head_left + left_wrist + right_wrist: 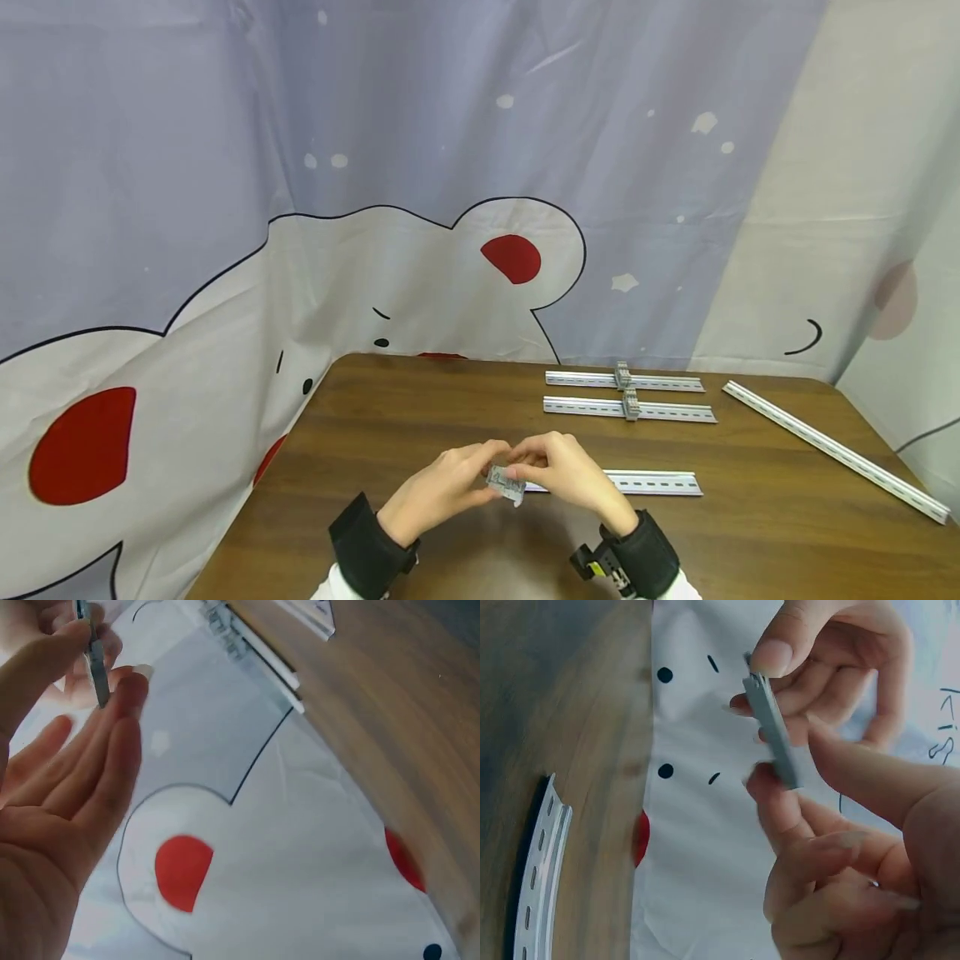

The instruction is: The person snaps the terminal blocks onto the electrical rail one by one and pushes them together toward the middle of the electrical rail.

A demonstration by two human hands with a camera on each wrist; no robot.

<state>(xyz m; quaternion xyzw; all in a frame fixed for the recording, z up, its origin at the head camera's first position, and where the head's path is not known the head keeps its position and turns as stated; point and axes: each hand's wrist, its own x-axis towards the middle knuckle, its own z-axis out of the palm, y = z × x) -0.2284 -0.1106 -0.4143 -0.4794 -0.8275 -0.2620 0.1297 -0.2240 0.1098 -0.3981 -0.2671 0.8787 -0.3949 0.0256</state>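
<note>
Setting: a brown wooden table is seen before a curtain printed with a white bear, red patches and black marks.
Grip: one small grey clip is pinched between both hands, above the table's near middle.
Left hand: the left hand is closed on the clip by thumb and fingertips; the remaining fingers are held fairly straight in the left wrist view.
Right hand: the right hand is closed on the same clip, its fingers curled round the lower end in the right wrist view.
Clip: it is held edge-on and tilted, clear of the table; in the right wrist view it shows as a thin grey slab.
Near rail: one slotted metal rail lies flat just behind the right hand, its left end hidden by the hand.
Far rails: two more short rails lie parallel further back, each fitted with one grey block near its middle.
Long rail: one long rail lies slanted along the right edge, well apart from the hands.
Counts: rails, four; mounted blocks, two; held clip, one.
Wrists: a black band is worn on each wrist.
</note>
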